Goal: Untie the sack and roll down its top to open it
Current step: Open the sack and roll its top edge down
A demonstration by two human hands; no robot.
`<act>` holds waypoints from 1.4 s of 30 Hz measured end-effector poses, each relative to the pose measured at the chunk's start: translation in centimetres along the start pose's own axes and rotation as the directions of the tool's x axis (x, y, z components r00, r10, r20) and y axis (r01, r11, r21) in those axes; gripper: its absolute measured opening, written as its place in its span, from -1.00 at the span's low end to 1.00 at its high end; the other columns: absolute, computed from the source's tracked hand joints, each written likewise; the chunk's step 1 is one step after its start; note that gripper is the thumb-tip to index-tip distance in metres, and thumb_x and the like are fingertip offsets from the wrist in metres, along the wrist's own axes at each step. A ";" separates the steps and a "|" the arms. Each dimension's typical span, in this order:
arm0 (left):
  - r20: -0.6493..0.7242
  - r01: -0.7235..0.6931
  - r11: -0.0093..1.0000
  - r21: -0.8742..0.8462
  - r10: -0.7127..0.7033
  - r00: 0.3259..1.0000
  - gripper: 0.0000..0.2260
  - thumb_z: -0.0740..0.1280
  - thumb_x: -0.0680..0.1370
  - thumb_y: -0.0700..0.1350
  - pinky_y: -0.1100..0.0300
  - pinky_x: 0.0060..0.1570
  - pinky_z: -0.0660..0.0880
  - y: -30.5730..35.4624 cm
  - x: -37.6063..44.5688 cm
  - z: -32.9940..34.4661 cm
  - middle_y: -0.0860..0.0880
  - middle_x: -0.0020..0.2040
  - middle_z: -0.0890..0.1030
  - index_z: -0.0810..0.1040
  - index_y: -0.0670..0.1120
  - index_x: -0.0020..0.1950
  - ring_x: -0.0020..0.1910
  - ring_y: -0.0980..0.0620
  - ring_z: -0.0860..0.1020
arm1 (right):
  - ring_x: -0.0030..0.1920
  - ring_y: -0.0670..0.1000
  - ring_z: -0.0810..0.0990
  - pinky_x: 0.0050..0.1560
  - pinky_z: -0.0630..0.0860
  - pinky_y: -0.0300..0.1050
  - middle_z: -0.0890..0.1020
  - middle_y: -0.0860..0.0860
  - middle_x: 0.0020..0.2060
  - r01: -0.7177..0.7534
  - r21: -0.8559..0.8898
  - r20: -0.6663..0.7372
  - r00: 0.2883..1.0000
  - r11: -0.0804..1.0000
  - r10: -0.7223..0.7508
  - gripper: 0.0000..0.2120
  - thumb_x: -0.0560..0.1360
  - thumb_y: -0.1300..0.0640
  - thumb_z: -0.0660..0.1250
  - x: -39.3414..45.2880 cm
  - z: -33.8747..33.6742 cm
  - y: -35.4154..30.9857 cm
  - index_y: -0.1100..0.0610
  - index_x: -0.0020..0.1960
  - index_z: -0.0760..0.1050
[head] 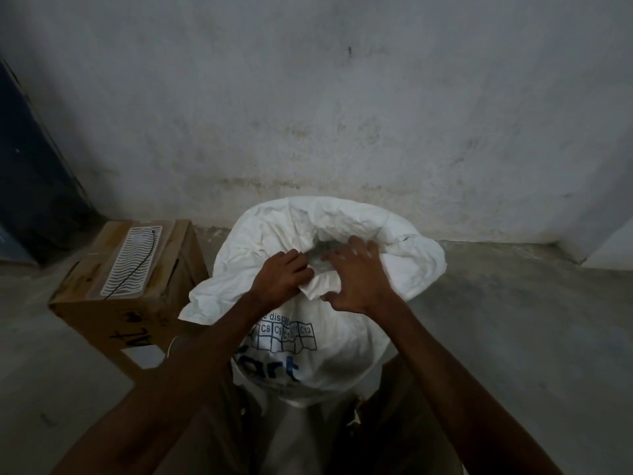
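A white woven sack [308, 358] with blue print stands on the floor between my legs. Its top [267, 228] is loose, crumpled and spread wide, with a dark opening in the middle. My left hand [279, 274] grips the near rim of the sack's mouth, fingers curled over a fold of fabric. My right hand [352, 272] lies on the same rim just to the right, fingers spread, thumb under the fold. No tie is visible.
A cardboard box [137, 303] stands to the left of the sack, with a white wire rack [132, 262] lying on it. A stained grey wall [342, 114] rises close behind. Concrete floor [513, 320] extends to the right. A dark panel [30, 166] leans at far left.
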State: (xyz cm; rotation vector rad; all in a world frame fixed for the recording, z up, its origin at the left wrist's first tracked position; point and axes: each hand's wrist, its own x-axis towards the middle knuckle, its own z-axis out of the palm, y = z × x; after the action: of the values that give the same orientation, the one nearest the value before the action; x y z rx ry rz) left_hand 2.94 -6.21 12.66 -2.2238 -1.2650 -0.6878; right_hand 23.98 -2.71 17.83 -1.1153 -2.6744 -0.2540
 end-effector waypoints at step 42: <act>0.156 0.049 0.997 -0.063 -0.039 0.987 -0.72 0.54 0.18 -0.25 0.15 -0.24 0.37 -1.0 -3.7 0.5 -0.09 -0.17 0.60 0.63 -0.14 -0.15 -0.19 -0.09 0.57 | -0.10 -0.14 0.48 -0.16 0.39 -0.22 0.53 -0.10 0.01 -0.052 0.538 0.065 0.998 0.841 0.020 -0.30 0.14 -0.16 0.60 0.5 6.4 -3.3 0.02 0.17 0.41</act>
State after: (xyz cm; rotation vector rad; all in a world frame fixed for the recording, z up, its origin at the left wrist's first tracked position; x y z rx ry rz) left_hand 0.55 -7.80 10.12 -2.3484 -1.3881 -0.5910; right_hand 20.36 -3.04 11.62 -0.9883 -2.5134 0.5231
